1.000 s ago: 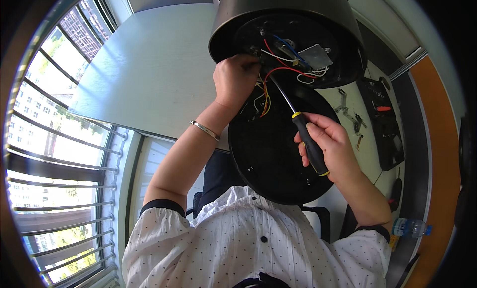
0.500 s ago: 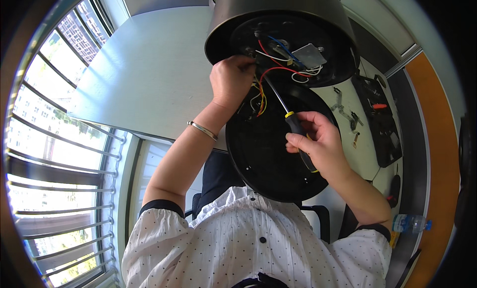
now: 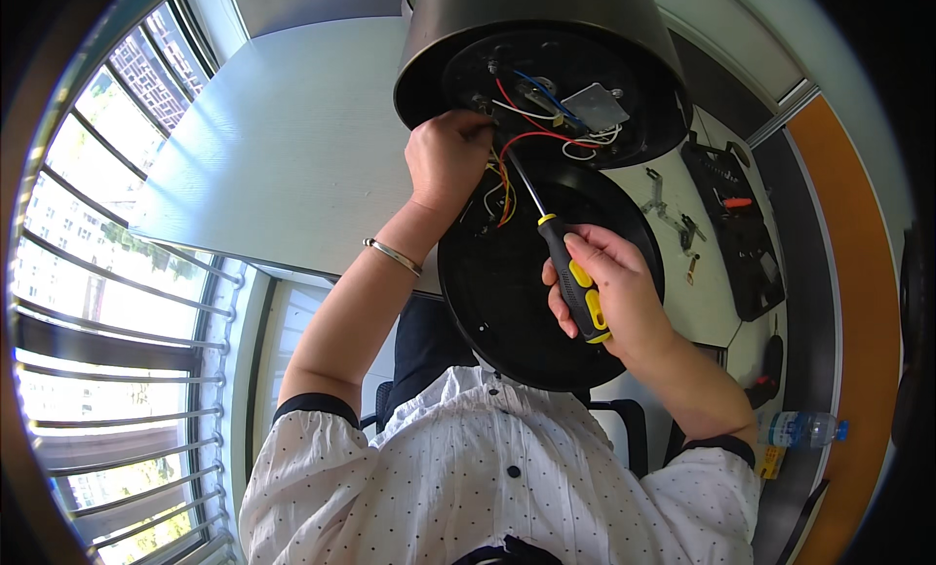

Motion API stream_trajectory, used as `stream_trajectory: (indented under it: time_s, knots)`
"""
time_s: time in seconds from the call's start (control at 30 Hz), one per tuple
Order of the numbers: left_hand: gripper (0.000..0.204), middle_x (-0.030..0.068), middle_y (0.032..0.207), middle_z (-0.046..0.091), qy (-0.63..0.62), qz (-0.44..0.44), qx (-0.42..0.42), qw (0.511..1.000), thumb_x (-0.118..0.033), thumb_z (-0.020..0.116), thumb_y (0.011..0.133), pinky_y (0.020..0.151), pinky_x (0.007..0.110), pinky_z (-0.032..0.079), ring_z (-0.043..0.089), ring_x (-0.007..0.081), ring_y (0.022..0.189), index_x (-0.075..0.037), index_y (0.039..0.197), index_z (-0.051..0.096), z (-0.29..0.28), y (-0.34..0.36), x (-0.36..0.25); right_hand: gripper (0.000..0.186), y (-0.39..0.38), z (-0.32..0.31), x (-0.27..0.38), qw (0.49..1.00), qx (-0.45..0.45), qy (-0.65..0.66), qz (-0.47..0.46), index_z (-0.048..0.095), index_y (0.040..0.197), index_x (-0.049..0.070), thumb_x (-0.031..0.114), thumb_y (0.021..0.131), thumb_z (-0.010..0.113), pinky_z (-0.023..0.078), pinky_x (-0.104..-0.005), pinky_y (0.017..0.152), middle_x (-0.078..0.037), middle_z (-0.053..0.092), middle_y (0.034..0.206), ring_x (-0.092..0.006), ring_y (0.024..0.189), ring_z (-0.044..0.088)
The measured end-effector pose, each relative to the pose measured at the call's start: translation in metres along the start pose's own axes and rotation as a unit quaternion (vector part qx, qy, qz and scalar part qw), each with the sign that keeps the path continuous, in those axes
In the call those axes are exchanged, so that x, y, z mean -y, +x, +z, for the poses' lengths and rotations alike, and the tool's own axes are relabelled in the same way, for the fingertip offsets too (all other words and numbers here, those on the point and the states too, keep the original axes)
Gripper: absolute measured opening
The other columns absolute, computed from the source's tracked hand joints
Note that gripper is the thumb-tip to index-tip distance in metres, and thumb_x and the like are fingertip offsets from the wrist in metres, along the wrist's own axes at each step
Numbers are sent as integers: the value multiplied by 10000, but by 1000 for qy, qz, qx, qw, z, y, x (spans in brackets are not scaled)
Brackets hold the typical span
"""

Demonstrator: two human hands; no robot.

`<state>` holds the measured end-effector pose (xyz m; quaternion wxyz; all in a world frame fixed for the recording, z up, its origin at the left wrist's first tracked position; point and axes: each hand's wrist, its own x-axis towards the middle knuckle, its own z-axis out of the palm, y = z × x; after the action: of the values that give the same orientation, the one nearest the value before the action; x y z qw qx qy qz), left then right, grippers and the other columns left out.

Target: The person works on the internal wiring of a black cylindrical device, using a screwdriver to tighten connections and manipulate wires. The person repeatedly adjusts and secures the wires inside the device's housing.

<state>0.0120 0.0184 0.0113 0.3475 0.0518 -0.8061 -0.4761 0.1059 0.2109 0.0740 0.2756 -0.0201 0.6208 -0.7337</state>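
A dark cylindrical appliance body [image 3: 536,7], perhaps a cooker, lies with its underside facing me. Inside are a metal plate [image 3: 596,108] and red, blue and white wires. A round black base cover [image 3: 517,321] hangs below, with yellow and red wires [image 3: 506,199] between the two. My left hand [image 3: 444,157] reaches inside the body's lower left rim, fingers pinched; what they hold is hidden. My right hand [image 3: 624,297] wraps around a black and yellow screwdriver [image 3: 573,284]. Its shaft slants up toward the left fingers, and the wires hide the tip.
On the right of the white table [image 3: 283,136] lie small metal brackets [image 3: 663,206] and an open black tool case [image 3: 733,229]. A water bottle [image 3: 801,429] lies at the lower right. Barred windows [image 3: 117,370] line the left side.
My right hand has shifted its grip on the screwdriver, turning the handle so its yellow panels show. My left hand stays at the rim, and the view has shifted slightly.
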Motion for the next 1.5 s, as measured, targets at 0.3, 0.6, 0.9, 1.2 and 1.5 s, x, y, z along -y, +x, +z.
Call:
stream_trajectory:
  time_s: [0.3, 0.6, 0.9, 1.2, 1.5]
  knots:
    - [147, 100, 744, 686, 17, -1, 11, 1000, -119, 693, 702, 626, 273, 507, 672, 200, 677, -61, 836, 712, -3, 0, -5, 330, -10, -3, -1, 996, -21, -71, -41, 463, 1177, -25, 149, 909, 542, 445, -227, 403, -72, 556, 739, -116, 532, 552]
    - [114, 70, 708, 668, 9, 6, -3, 1000, -169, 661, 703, 621, 321, 503, 644, 243, 664, -121, 790, 717, 1, 0, 1, 335, -9, -1, -6, 965, -51, -238, -93, 461, 1204, 5, 148, 912, 539, 419, -205, 393, -59, 548, 742, -83, 511, 528]
    - [113, 74, 707, 664, 8, 0, -3, 1000, -163, 648, 699, 621, 323, 504, 641, 246, 664, -117, 777, 715, 0, 0, -1, 335, -4, -1, -7, 955, -51, -274, -104, 459, 1202, -5, 153, 916, 533, 411, -201, 390, -65, 554, 748, -81, 513, 534]
    - [109, 57, 709, 670, 23, 13, -4, 1000, -167, 655, 700, 618, 320, 507, 646, 239, 674, -113, 777, 712, 0, 0, -2, 301, -3, 3, -8, 978, -36, -188, -86, 455, 1182, -26, 140, 933, 493, 404, -204, 377, -70, 549, 754, -89, 506, 528]
    - [149, 83, 720, 682, 36, 9, 9, 999, -138, 704, 691, 610, 273, 503, 666, 187, 654, -71, 824, 710, -2, 0, -3, 298, -2, 4, -2, 999, -26, -42, -23, 471, 1144, -34, 167, 926, 495, 442, -253, 394, -93, 558, 726, -145, 515, 553]
